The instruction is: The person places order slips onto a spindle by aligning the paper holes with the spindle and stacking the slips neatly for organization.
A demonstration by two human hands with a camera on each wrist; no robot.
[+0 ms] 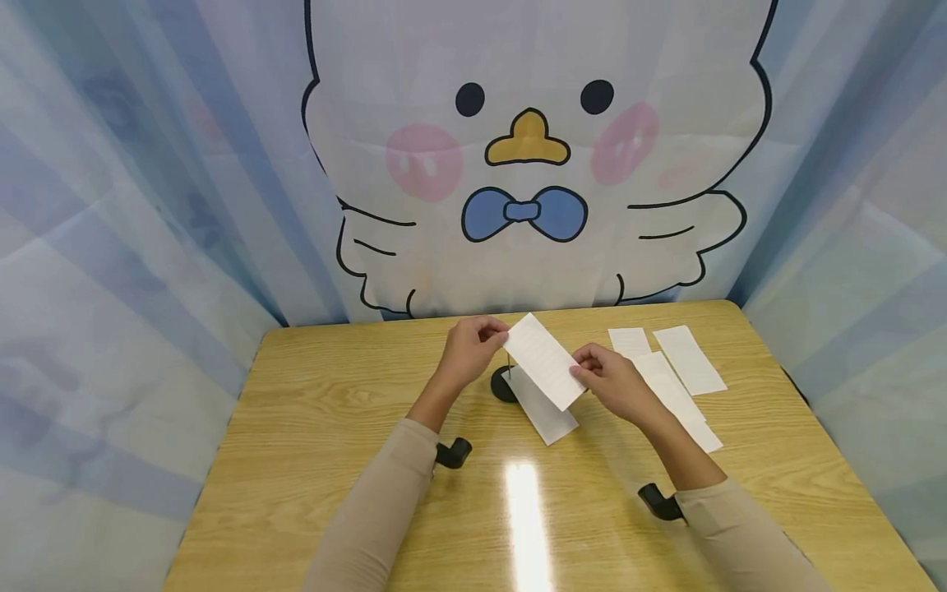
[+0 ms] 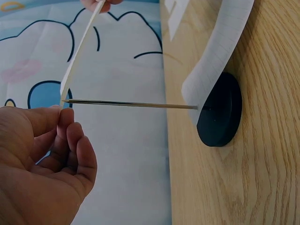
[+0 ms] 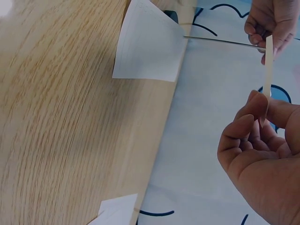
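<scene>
Both hands hold one white paper slip up over a bill spike with a round black base. My left hand pinches the slip's left corner between thumb and fingers. My right hand pinches its right edge. In the left wrist view, the thin metal rod rises from the base, and its pointed tip is right at the slip, close by the left fingertips. Another white slip is on the rod low down, curving out from the base over the table.
Several white slips lie on the wooden table at the right, a separate one beside overlapping ones. A cartoon-print curtain hangs right behind the table's back edge. Black wrist-worn pieces stick out by both sleeves.
</scene>
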